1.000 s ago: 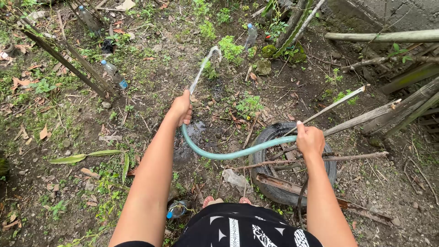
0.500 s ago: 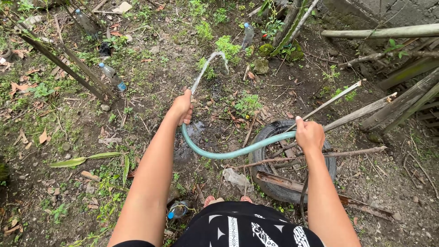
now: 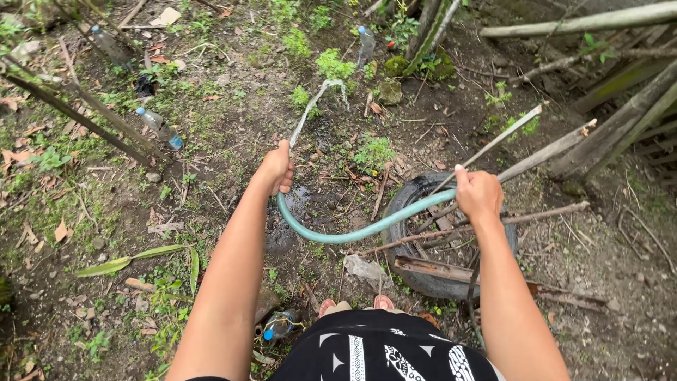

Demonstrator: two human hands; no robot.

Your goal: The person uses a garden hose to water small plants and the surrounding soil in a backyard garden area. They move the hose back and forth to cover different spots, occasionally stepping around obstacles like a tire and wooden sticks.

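A pale green garden hose (image 3: 352, 231) sags in a curve between both hands. My left hand (image 3: 276, 168) grips its end, and a thin stream of water (image 3: 309, 113) arcs forward from there onto small green plants (image 3: 334, 66). My right hand (image 3: 478, 193) holds the hose farther back, above an old black tyre (image 3: 417, 276) lying on the dirt. Behind my right hand the hose is hidden by my arm.
Bare muddy ground with patchy weeds lies ahead. Plastic bottles lie at the left (image 3: 159, 127), far ahead (image 3: 366, 42) and near my feet (image 3: 279, 324). Bamboo poles (image 3: 568, 21) and sticks (image 3: 523, 159) crowd the right side; slanted stakes (image 3: 84, 116) stand at left.
The water stream has shifted slightly and both hands have stayed on the hose. The view has moved a little.
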